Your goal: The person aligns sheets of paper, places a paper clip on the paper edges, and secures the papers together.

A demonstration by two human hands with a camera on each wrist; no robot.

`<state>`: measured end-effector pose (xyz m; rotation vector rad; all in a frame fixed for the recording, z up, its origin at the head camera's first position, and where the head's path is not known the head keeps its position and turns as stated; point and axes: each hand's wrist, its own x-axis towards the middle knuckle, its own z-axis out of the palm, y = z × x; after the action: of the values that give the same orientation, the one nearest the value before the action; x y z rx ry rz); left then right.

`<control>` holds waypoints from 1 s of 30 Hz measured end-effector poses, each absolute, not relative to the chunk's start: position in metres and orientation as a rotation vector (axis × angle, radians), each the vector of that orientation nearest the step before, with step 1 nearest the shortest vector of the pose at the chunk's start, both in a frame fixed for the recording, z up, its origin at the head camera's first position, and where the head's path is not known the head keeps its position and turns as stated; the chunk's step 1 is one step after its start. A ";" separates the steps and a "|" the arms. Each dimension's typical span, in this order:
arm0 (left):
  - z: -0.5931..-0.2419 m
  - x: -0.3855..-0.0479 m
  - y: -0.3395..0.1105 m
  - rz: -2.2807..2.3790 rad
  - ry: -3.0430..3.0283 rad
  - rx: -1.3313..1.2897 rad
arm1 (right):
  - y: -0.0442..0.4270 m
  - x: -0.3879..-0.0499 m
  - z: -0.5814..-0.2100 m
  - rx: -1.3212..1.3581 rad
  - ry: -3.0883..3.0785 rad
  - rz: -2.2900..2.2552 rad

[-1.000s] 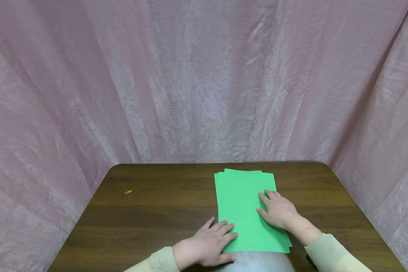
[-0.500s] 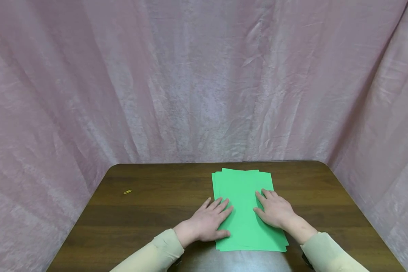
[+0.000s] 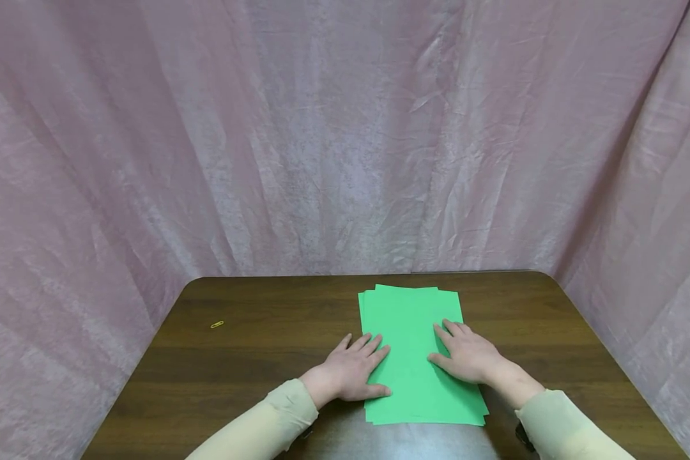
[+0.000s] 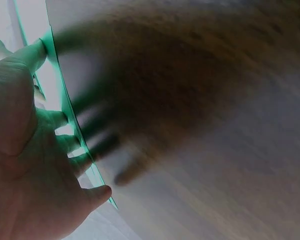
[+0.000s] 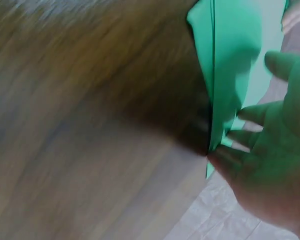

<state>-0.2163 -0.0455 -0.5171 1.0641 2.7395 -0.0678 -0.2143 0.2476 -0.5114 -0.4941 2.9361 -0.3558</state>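
Note:
Several sheets of green paper [image 3: 408, 358] lie in a loose stack, their edges not lined up at the top and bottom corners. My left hand [image 3: 351, 374] rests with spread fingers at the stack's left edge, the fingertips and thumb on the paper. On the right side, my right hand [image 3: 468, 354] lies with extended fingers on the sheets. In the left wrist view, the left hand [image 4: 35, 135] touches along the paper's edge [image 4: 65, 95]. The right wrist view has the right hand [image 5: 270, 145] against the paper [image 5: 230, 55], whose edges there are slightly apart.
A small yellow paper clip [image 3: 217, 324] lies at the left of the brown wooden table [image 3: 253, 364]. Pink curtains [image 3: 345, 140] hang behind the table and along both sides.
My left hand has moved away from me along the stack's left edge, from its lower corner to about the middle. The paper has shifted slightly left in view. The right hand keeps its place on it.

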 end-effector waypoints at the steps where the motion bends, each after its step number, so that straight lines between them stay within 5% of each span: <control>1: -0.517 -0.216 -0.046 -0.067 2.737 1.063 | 0.251 -0.213 -0.510 -0.505 2.918 -0.390; 12: -0.515 -0.215 -0.064 -0.024 2.710 1.066 | 0.275 -0.193 -0.514 -0.677 2.865 -0.466; 30: -0.515 -0.209 -0.099 0.076 2.683 1.002 | 0.243 -0.193 -0.518 -0.786 2.843 -0.440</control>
<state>-0.2090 -0.0989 -0.5147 1.0016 2.6830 0.0761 -0.1932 0.2433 -0.5176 -0.7864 2.8427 -0.4395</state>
